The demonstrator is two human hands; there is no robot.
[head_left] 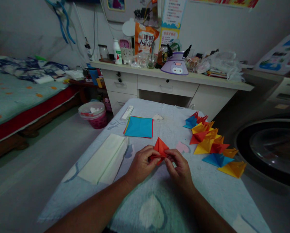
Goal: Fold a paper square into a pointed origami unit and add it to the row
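Observation:
My left hand and my right hand meet over the middle of the cloth-covered table. Both pinch a folded red paper piece whose pointed tip sticks up between the fingers. A stack of flat coloured paper sheets, blue on top, lies just beyond my hands. To the right runs a row of several folded paper pieces in blue, red, orange and yellow.
A cream folded cloth or paper pad lies at the table's left, with a small white box beyond it. A cluttered white desk stands behind. A bed is at left, a pink bin on the floor, a washing machine at right.

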